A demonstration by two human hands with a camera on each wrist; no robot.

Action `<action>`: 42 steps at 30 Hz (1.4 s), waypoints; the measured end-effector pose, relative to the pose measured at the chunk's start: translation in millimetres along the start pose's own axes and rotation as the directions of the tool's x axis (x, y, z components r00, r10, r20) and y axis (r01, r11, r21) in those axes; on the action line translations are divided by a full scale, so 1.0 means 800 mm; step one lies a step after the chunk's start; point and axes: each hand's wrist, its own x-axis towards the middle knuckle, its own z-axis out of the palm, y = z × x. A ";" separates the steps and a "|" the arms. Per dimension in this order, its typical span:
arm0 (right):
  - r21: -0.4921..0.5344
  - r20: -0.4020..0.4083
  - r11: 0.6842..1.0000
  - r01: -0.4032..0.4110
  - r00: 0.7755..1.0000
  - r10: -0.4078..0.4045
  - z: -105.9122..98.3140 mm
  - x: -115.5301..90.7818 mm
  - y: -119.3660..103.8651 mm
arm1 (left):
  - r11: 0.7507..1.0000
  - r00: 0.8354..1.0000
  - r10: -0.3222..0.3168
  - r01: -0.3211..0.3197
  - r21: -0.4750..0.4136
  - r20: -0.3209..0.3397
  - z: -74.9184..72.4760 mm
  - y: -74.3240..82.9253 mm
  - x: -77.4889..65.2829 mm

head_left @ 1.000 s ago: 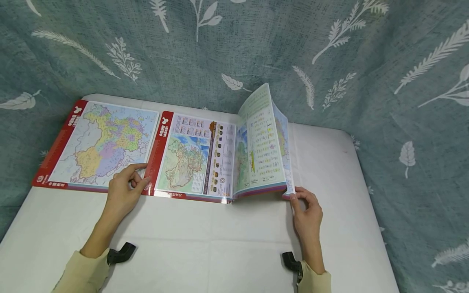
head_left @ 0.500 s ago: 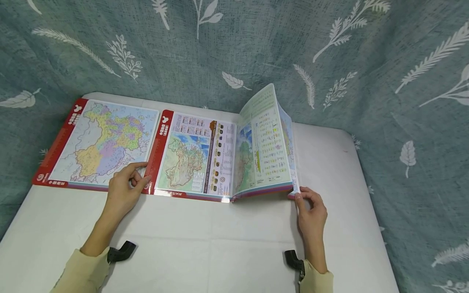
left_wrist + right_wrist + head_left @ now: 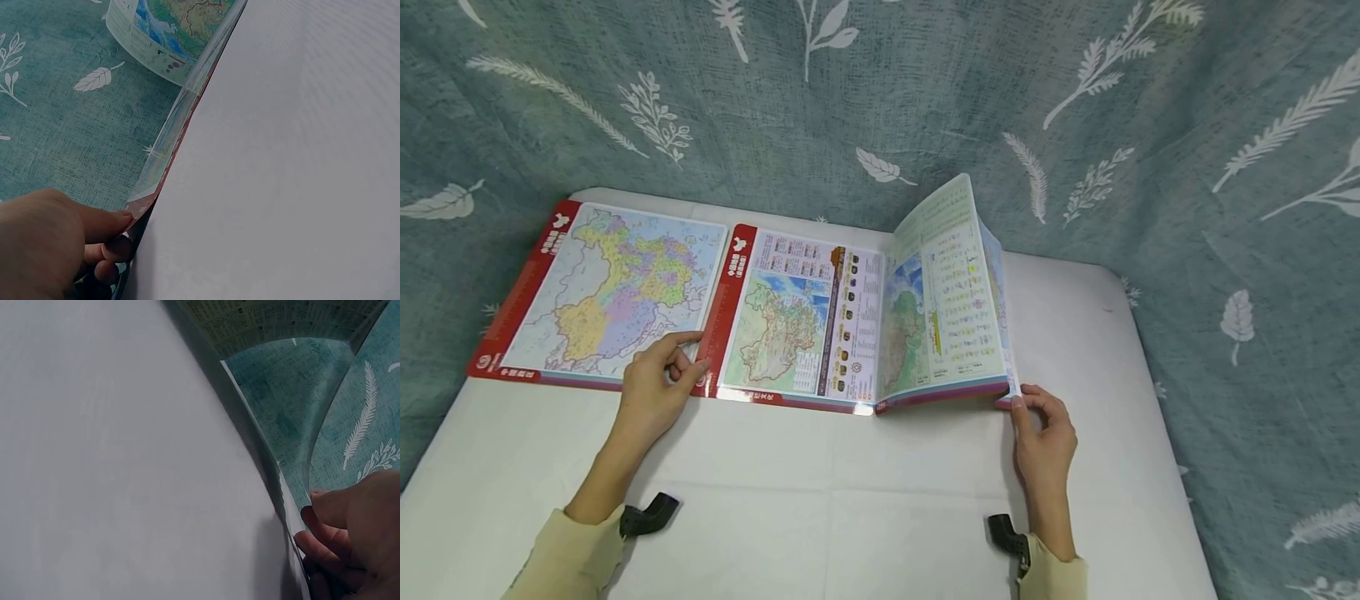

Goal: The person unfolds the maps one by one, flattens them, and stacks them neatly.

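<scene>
A red-bordered folding map [image 3: 782, 333] lies across the middle of the table, its left panel flat. Its right part rises in a fold, where a pale green text-covered panel [image 3: 958, 300] stands tilted with another leaf behind it. My left hand [image 3: 655, 387] pinches the map's lower left red corner; in the left wrist view the thumb [image 3: 109, 222] presses on top with fingers curled beneath. At the far right, my right hand [image 3: 1047, 437] pinches the lower outer corner of the rear leaf. In the right wrist view the thumb [image 3: 328, 506] meets the leaf's edge.
Another red-bordered map [image 3: 617, 292] lies flat at the left, its right edge against the folding map. A white cloth covers the table [image 3: 820, 508]. Behind and to the right hangs a green leaf-patterned curtain [image 3: 925, 108]. Both wrists carry black camera mounts [image 3: 651, 515].
My right hand has shifted rightward with the leaf's corner, and the raised fold leans and spreads farther right. My left hand stays on the left corner.
</scene>
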 end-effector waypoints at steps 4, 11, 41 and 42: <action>-0.025 -0.015 1.000 -0.008 1.000 0.007 -0.006 0.005 0.007 | 1.000 1.000 0.017 -0.017 0.002 0.001 -0.001 0.001 0.002; -0.019 -0.016 1.000 -0.005 1.000 0.004 -0.012 0.011 0.015 | 1.000 1.000 0.015 -0.015 0.003 0.005 -0.002 0.002 0.002; -0.092 -0.138 0.992 -0.082 0.988 0.069 -0.040 0.030 0.042 | 1.000 1.000 0.008 -0.008 0.007 -0.003 0.002 -0.004 0.000; -0.093 -0.143 0.992 -0.084 0.987 0.070 -0.041 0.031 0.043 | 1.000 1.000 0.006 -0.006 0.006 -0.001 0.002 -0.005 0.000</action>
